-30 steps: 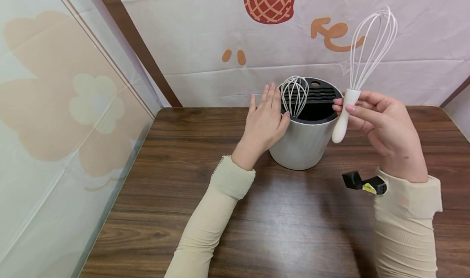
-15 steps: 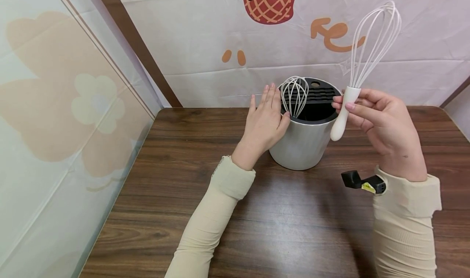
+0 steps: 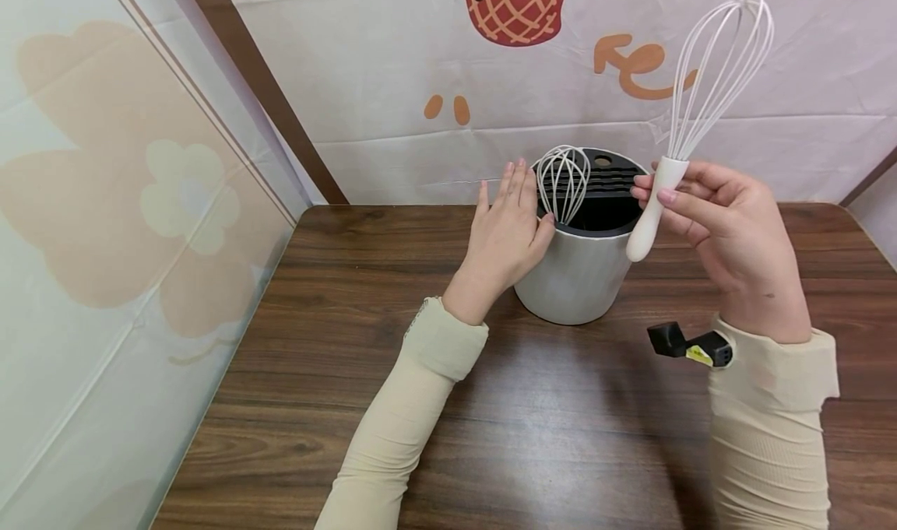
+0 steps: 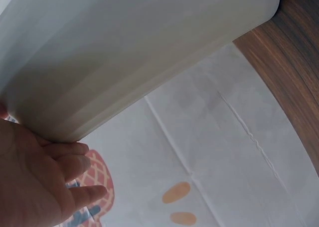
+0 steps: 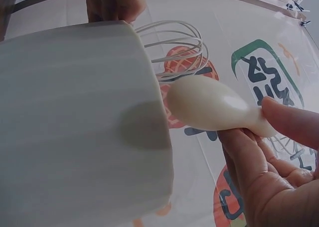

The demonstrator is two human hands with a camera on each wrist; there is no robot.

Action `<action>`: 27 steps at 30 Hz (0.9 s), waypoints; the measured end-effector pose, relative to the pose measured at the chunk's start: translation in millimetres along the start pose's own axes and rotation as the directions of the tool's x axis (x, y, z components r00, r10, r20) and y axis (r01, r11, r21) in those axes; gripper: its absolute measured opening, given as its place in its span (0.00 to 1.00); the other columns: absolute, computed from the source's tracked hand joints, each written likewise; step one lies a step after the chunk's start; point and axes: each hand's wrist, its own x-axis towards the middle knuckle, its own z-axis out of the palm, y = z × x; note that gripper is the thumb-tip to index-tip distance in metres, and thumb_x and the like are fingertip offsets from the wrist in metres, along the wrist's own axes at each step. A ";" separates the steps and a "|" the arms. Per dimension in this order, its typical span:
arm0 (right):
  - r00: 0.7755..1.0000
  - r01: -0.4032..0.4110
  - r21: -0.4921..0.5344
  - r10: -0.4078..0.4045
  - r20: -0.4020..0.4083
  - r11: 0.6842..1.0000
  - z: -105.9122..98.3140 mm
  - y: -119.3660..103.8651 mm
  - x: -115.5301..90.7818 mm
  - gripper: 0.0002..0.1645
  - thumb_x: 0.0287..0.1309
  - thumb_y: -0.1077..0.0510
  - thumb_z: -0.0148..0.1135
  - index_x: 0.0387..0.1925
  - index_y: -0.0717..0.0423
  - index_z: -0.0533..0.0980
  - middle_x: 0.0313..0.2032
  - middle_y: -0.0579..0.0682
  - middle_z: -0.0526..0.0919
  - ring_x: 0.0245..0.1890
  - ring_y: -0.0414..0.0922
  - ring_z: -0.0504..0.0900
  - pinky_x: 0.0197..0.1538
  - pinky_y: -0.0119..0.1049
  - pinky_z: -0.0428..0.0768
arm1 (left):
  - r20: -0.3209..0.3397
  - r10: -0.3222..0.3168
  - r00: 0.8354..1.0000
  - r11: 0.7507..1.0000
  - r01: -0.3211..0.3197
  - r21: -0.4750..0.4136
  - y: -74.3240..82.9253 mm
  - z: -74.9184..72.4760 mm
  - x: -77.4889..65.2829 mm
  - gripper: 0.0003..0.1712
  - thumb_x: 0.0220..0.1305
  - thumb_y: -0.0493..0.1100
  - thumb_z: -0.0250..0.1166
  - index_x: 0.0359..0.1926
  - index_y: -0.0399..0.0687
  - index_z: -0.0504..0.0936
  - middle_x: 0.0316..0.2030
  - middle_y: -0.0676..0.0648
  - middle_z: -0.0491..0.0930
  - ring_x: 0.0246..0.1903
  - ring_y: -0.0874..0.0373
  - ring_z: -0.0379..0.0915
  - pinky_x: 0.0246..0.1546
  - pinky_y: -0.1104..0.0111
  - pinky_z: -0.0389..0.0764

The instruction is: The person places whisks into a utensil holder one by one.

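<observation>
A light grey utensil holder (image 3: pixel 571 281) with a black slotted top stands on the table. One whisk (image 3: pixel 563 180) is in it at the left, its wire head above the rim and its lower part hidden inside. My left hand (image 3: pixel 501 234) rests against the holder's left side at the rim, fingers straight. With thumb and fingers, my right hand (image 3: pixel 736 234) pinches a second white whisk (image 3: pixel 659 199) by its handle, wires up and tilted right. That handle's rounded end (image 5: pixel 204 103) is close by the holder's right rim.
The holder stands near the back edge of the dark wooden table (image 3: pixel 350 343). Behind it hangs a printed white cloth (image 3: pixel 378 71); another printed sheet (image 3: pixel 91 281) borders the left. A small black camera (image 3: pixel 690 345) sits at the right wrist.
My right hand has lifted the whisk slightly, its handle end shifting up and a little left while the wires lean further right. The left hand and the holder have stayed put.
</observation>
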 end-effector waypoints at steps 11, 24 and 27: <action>0.999 0.030 -0.013 -0.030 -0.014 0.999 6.2 -1.9 3.6 0.15 0.54 0.82 0.52 0.44 0.79 0.75 0.37 0.68 0.83 0.40 0.55 0.84 0.46 0.41 0.79 | 0.000 -0.001 1.000 1.000 0.001 -0.002 -0.3 0.5 -0.3 0.37 0.71 0.54 0.39 0.72 0.37 0.49 0.73 0.43 0.45 0.72 0.54 0.35 0.68 0.51 0.40; 0.996 0.065 -0.030 -0.067 -0.067 0.997 12.7 -0.2 10.6 0.15 0.51 0.81 0.56 0.44 0.78 0.75 0.35 0.65 0.83 0.40 0.54 0.84 0.42 0.39 0.81 | 0.002 -0.002 1.000 1.000 0.002 -0.014 -0.3 0.9 -0.3 0.36 0.71 0.54 0.39 0.72 0.38 0.49 0.73 0.44 0.44 0.72 0.55 0.33 0.68 0.51 0.39; 0.995 0.067 -0.019 -0.068 -0.077 0.998 13.9 0.3 12.1 0.15 0.51 0.81 0.56 0.44 0.78 0.76 0.35 0.65 0.83 0.40 0.54 0.84 0.42 0.39 0.81 | 0.007 -0.004 1.000 1.000 0.004 -0.009 -0.4 1.2 -0.1 0.37 0.71 0.55 0.38 0.73 0.38 0.49 0.73 0.44 0.44 0.72 0.55 0.33 0.68 0.51 0.39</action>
